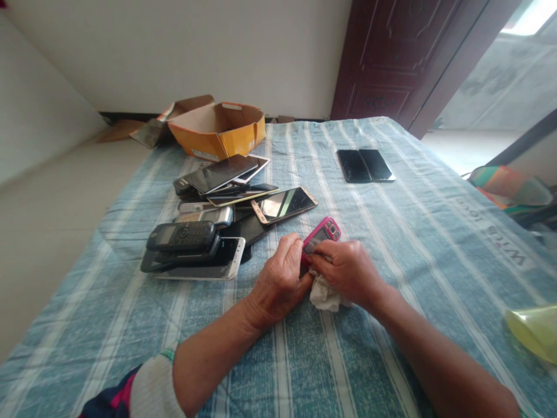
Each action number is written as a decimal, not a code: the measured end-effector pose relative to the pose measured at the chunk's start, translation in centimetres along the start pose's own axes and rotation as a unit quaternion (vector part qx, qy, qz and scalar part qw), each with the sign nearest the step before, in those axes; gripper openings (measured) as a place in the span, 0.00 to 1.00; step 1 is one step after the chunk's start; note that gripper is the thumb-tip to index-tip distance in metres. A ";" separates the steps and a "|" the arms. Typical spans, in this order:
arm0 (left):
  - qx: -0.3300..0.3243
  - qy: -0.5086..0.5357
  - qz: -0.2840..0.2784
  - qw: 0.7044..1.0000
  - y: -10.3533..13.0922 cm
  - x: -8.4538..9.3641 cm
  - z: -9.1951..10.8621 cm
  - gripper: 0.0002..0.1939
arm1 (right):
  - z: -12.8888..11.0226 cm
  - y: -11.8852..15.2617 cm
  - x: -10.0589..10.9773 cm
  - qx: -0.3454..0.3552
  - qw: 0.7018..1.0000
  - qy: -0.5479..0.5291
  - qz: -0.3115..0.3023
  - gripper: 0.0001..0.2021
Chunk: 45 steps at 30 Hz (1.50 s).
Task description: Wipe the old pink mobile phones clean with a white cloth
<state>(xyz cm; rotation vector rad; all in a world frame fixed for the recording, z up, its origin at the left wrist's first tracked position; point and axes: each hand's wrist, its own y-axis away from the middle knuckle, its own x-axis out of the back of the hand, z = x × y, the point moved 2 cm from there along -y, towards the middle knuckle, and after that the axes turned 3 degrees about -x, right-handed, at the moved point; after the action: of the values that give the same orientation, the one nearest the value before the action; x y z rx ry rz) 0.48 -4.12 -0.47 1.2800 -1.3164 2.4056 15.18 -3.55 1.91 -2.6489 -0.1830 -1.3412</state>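
Note:
A pink mobile phone point(321, 237) with a keypad is tilted up between my hands, near the middle of the bed or table cover. My left hand point(282, 278) is closed around its left side and lower end. Against the phone's face rest the bent fingers of my right hand point(348, 267), which is closed on a crumpled white cloth point(325, 293). Most of the cloth hangs below those fingers. The lower part of the phone is hidden by both hands.
Left of my hands lies a loose pile of phones, with a gold one point(285, 205) nearest and a black keypad phone point(181, 236) on top. Behind stands an open yellow cardboard box point(217, 136). Two dark phones point(365, 166) lie side by side at back right.

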 end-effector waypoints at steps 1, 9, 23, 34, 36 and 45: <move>0.001 0.003 -0.001 1.000 0.0 0.0 0.0 0.17 | -0.1 -0.1 0.1 0.005 1.000 0.007 0.000 0.10; -0.002 0.008 0.002 1.000 -0.2 0.0 0.1 0.17 | 0.2 -0.2 0.1 0.021 1.000 0.020 -0.011 0.11; 0.012 0.014 0.003 1.000 -0.2 0.0 0.2 0.14 | 0.5 -0.4 -0.3 0.037 0.999 0.003 0.021 0.13; 0.025 0.015 0.000 1.000 -0.3 0.2 0.1 0.18 | 1.4 -0.2 -0.2 0.005 0.993 -0.121 0.013 0.07; 0.032 0.017 -0.002 0.999 -0.3 0.3 0.1 0.18 | 1.6 -0.1 0.2 -0.005 0.988 -0.153 0.012 0.07; 0.055 0.029 -0.014 0.998 -0.7 0.5 0.2 0.15 | 3.3 0.5 1.8 -0.051 0.971 -0.163 0.166 0.11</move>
<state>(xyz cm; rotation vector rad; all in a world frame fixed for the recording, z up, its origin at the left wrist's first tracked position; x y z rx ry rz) 0.59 -3.96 0.33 1.2370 -1.1571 2.5069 18.92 -3.29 1.35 -2.8064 0.2868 -0.8322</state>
